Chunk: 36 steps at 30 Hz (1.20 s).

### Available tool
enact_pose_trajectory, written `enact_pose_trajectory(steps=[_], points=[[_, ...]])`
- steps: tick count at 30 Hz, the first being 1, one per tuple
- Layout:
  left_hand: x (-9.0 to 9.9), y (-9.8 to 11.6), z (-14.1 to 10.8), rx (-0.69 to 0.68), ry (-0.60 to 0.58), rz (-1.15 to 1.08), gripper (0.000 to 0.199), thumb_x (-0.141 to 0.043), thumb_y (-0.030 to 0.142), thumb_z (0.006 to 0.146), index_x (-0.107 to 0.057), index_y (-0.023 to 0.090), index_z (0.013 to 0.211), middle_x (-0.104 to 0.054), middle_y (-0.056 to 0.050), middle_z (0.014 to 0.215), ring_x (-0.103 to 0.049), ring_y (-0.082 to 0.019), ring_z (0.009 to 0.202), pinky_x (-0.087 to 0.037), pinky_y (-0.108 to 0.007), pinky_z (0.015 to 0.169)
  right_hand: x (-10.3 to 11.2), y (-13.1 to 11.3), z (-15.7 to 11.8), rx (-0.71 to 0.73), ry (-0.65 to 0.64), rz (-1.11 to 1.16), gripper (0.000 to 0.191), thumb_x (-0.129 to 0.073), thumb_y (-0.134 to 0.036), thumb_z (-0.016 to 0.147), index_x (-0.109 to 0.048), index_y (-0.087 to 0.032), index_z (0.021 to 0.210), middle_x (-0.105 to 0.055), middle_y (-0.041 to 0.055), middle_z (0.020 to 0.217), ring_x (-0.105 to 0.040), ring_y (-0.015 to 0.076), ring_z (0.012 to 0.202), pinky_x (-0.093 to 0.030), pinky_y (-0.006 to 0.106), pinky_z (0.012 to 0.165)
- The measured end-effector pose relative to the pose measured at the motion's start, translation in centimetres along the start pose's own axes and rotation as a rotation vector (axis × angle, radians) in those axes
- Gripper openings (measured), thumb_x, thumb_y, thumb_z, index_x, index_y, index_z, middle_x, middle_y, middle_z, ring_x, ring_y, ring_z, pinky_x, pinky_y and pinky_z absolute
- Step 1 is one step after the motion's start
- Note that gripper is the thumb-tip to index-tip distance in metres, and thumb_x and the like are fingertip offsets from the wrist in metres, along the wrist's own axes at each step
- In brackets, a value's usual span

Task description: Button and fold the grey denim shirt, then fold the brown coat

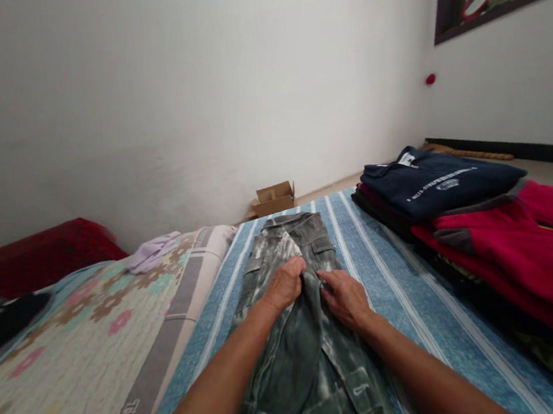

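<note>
A pair of grey-green mottled cargo pants [307, 378] lies lengthwise in front of me, with pocket flaps on both sides. Near its middle, my left hand [286, 285] is closed on a raised fold of the cloth. Just to the right, my right hand [345, 298] has its fingers curled onto the same fabric, pinching it. Between the two hands the cloth bunches into a ridge. The far end of the pants lies flat, and the near end runs out of view at the bottom. My fingertips are partly hidden in the fabric.
The pants rest on a blue striped sheet [365, 230]. On the right are stacked clothes: a navy top [448, 186] and a red-pink garment [532, 236]. At left lie a floral quilt [143, 317] and a lilac cloth [154, 252]. A cardboard box [276, 200] stands by the wall.
</note>
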<state>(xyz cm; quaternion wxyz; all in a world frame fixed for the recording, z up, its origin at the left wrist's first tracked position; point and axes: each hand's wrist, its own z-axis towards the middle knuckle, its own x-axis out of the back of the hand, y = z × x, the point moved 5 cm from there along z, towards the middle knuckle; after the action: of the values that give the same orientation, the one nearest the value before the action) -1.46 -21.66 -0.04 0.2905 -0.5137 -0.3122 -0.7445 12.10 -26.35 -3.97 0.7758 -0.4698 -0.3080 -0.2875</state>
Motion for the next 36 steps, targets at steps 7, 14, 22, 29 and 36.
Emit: enact_pose_trajectory(steps=[7,14,22,29,36], points=[[0.1,-0.3,-0.2,0.01,0.084,-0.092,0.027,-0.037,-0.002,0.062,-0.045,0.02,0.076,-0.055,-0.004,0.082,-0.054,-0.019,0.082,-0.046,-0.032,0.076,0.0,-0.5,0.6,-0.046,-0.007,0.108,0.033,-0.05,-0.022,0.084,-0.063,-0.025,0.114,-0.067,0.0038,0.098,-0.058,0.0193,0.094,-0.042,0.027,0.079],[0.3,0.1,-0.3,0.097,0.119,-0.107,0.024,-0.039,-0.001,0.063,-0.043,0.021,0.071,-0.059,-0.004,0.09,-0.056,-0.02,0.09,-0.047,-0.034,0.082,-0.6,-0.5,0.7,-0.048,0.05,0.129,0.027,-0.046,-0.013,0.081,-0.068,-0.023,0.094,-0.068,0.0028,0.092,-0.059,0.0185,0.092,-0.042,0.026,0.078],[0.3,0.2,-0.1,0.147,0.113,-0.065,0.023,-0.038,0.0,0.064,-0.039,0.022,0.071,-0.059,-0.005,0.093,-0.057,-0.019,0.094,-0.046,-0.032,0.086,-1.2,-0.6,1.2,-0.094,0.048,0.125,0.022,-0.049,-0.021,0.082,-0.068,-0.02,0.094,-0.067,0.0061,0.095,-0.058,0.0207,0.093,-0.042,0.028,0.079],[-0.3,1.0,0.3,0.175,0.065,0.015,0.024,-0.038,0.002,0.071,-0.047,0.021,0.082,-0.057,-0.007,0.1,-0.055,-0.021,0.101,-0.045,-0.034,0.089,-1.1,-0.4,1.3,-0.105,0.036,0.044,0.021,-0.048,-0.02,0.082,-0.067,-0.019,0.072,-0.065,0.0074,0.084,-0.055,0.0213,0.088,-0.039,0.029,0.076],[-0.5,1.4,0.5,0.256,0.022,0.125,0.032,-0.041,0.008,0.08,-0.049,0.02,0.108,-0.055,-0.007,0.109,-0.055,-0.02,0.102,-0.045,-0.033,0.09,-1.3,-0.4,1.4,-0.052,0.011,0.051,0.018,-0.051,-0.017,0.077,-0.069,-0.019,0.074,-0.065,0.0074,0.096,-0.054,0.0211,0.096,-0.038,0.03,0.083]])
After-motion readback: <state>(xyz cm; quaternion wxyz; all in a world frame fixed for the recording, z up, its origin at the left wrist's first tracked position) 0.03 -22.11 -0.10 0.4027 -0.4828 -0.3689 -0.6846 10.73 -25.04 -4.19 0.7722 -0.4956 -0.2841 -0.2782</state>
